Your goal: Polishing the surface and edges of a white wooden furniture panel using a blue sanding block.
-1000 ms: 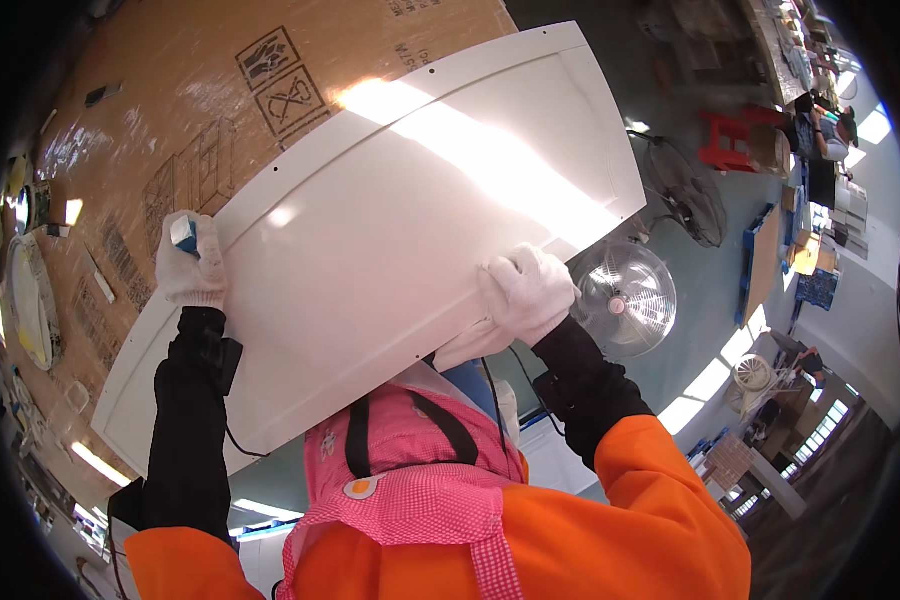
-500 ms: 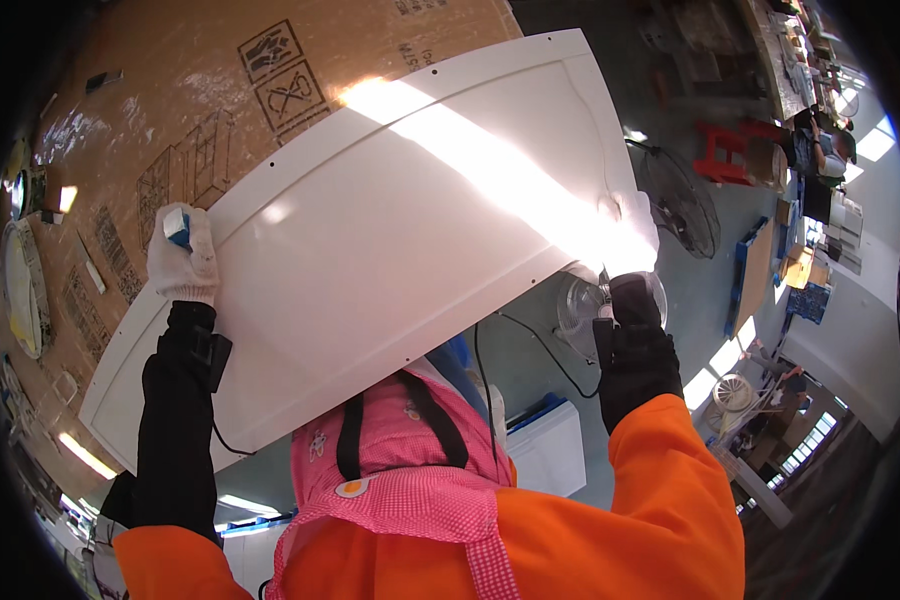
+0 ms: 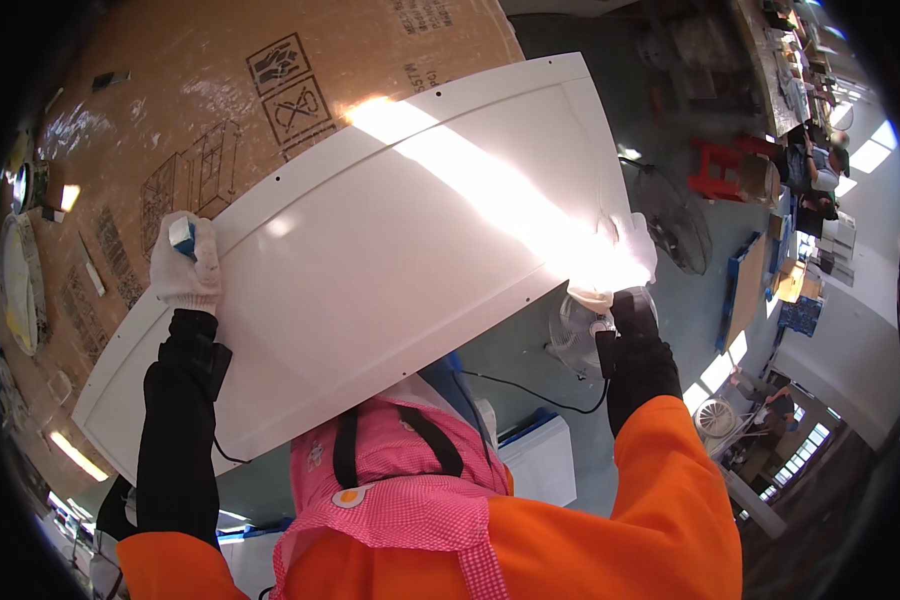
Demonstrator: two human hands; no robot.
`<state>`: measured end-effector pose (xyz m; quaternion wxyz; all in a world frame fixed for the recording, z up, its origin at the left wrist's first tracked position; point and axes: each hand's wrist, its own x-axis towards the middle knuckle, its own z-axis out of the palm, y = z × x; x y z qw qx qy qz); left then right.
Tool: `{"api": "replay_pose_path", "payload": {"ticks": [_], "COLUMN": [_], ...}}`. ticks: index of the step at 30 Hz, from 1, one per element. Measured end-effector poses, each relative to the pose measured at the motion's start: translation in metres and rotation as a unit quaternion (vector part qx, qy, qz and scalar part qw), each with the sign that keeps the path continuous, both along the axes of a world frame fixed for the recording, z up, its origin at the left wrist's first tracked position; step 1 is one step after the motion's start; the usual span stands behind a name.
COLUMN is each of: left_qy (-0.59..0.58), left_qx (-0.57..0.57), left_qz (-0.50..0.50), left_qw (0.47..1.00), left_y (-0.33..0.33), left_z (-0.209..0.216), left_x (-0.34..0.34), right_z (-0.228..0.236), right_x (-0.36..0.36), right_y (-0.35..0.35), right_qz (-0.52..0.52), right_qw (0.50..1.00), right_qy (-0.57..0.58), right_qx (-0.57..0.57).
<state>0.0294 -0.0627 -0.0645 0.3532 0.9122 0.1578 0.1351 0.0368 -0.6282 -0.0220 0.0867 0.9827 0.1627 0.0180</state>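
A large white panel (image 3: 370,250) with a curved far edge and small dark holes along its rims slants across in front of me. At its left end is my left hand (image 3: 185,262), in a white glove, closed round a small blue-and-white block (image 3: 182,236) whose end sticks out of the fist. My right hand (image 3: 625,255), also gloved in white, is closed at the panel's near right corner. Strong glare washes out its fingers, and a pale cloth-like fold (image 3: 590,297) shows below it; whether that belongs to the glove I cannot tell.
Under the panel's far side lies brown printed cardboard (image 3: 200,90). A standing fan (image 3: 575,335) and a darker fan (image 3: 675,220) are near my right hand, with a black cable (image 3: 540,400) by the panel. A red stool (image 3: 715,170) and people stand farther right.
The panel's far right corner has shifted slightly toward me in the picture, and my right hand has moved slightly nearer along with it. My left hand keeps its hold on the block.
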Motion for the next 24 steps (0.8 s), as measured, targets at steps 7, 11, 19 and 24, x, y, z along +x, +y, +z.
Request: {"api": "replay_pose_path", "payload": {"ticks": [7,11,19,24], "left_qy": [0.008,-0.004,0.003,0.013], "left_qx": [0.016,0.024,0.030,0.021], "left_qz": [0.005,-0.001,0.001,0.002], "left_qw": [1.000,1.000,1.000,1.000], "left_y": [0.012,0.012,0.010,0.012], "left_z": [-0.005,-0.014,-0.011,-0.014], "left_x": [-0.005,-0.003,-0.003,-0.003], "right_z": [0.001,0.017,0.020,-0.028], "right_x": [-0.065,-0.070,0.011,-0.012], "right_y": [0.130,0.102,-0.033,-0.035], "right_qz": [0.025,-0.080,-0.168,-0.400], "right_qw": [0.977,0.934,0.971,0.656], "right_qy": [-0.011,0.123,-0.084,0.021], "right_qx": [0.210,0.325,0.145,0.640]}}
